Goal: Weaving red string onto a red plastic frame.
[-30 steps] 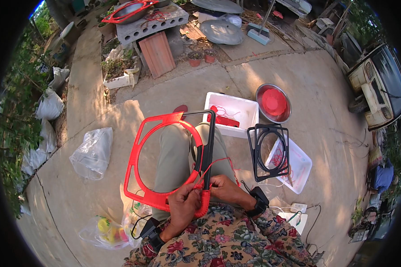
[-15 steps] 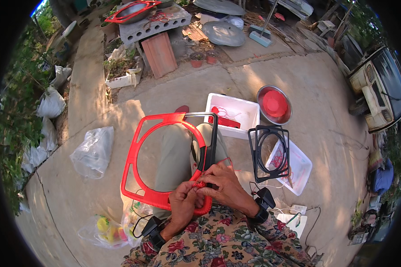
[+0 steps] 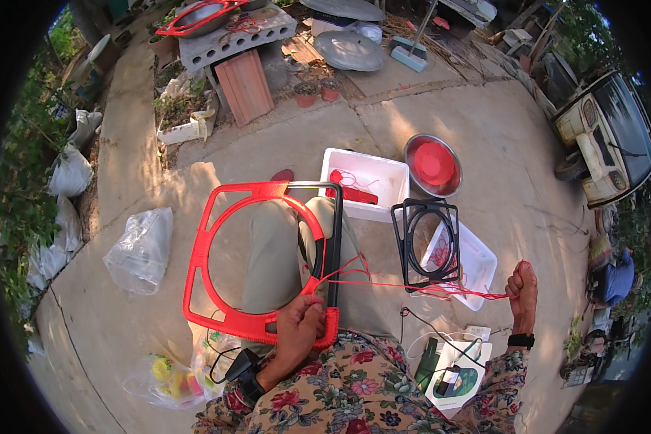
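Note:
A square frame (image 3: 224, 260) with a round opening, mostly wrapped in red cord, rests on my lap. Its right side is still bare black metal. My left hand (image 3: 299, 329) grips the frame's lower right corner, thumb on the woven red edge. My right hand (image 3: 522, 288) is stretched far out to the right, fist closed on a red cord (image 3: 419, 285) pulled taut from the frame.
A bare black frame (image 3: 427, 242) leans on a white tray (image 3: 477, 264). A white tub (image 3: 365, 177) with red cord and a metal bowl (image 3: 432, 163) with red contents sit ahead. Plastic bags (image 3: 139, 249) lie left. A phone and packet (image 3: 452, 369) lie by my right knee.
My right hand left the frame's corner and swung out to the right, drawing the red cord tight. My left hand stayed on the frame.

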A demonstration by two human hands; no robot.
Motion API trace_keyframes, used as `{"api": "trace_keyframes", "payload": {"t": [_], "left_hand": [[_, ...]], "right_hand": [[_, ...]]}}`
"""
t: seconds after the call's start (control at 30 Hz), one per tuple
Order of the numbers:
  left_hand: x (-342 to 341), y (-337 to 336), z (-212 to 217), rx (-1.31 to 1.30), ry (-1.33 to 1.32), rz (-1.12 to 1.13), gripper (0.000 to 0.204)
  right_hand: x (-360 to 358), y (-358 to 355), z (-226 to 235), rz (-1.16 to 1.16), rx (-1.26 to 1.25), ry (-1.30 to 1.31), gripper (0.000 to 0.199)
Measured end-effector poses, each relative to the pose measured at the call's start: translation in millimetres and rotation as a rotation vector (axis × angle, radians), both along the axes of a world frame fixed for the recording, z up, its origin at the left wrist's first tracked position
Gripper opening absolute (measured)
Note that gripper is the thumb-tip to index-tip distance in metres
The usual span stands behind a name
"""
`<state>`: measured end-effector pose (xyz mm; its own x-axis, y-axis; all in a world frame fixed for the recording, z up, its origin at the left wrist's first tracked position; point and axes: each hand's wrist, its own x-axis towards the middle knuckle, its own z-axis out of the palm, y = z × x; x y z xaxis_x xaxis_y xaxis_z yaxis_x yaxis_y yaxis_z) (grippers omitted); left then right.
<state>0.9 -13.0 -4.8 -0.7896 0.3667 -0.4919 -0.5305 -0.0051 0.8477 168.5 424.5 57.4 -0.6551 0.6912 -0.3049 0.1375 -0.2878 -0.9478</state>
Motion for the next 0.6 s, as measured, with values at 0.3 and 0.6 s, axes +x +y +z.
{"api": "trace_keyframes", "payload": {"t": [0.3,0.6], "left_hand": [[3,8,-5,-0.083,0.102,-0.027,0.015],[1,11,3,-0.040,0.000,-0.070,0.013]], "right_hand": [[-5,-62,-41,0.018,0.210,-0.448,0.024],[-122,-218,-59,0.934,0.632,-0.169,0.021]]}}
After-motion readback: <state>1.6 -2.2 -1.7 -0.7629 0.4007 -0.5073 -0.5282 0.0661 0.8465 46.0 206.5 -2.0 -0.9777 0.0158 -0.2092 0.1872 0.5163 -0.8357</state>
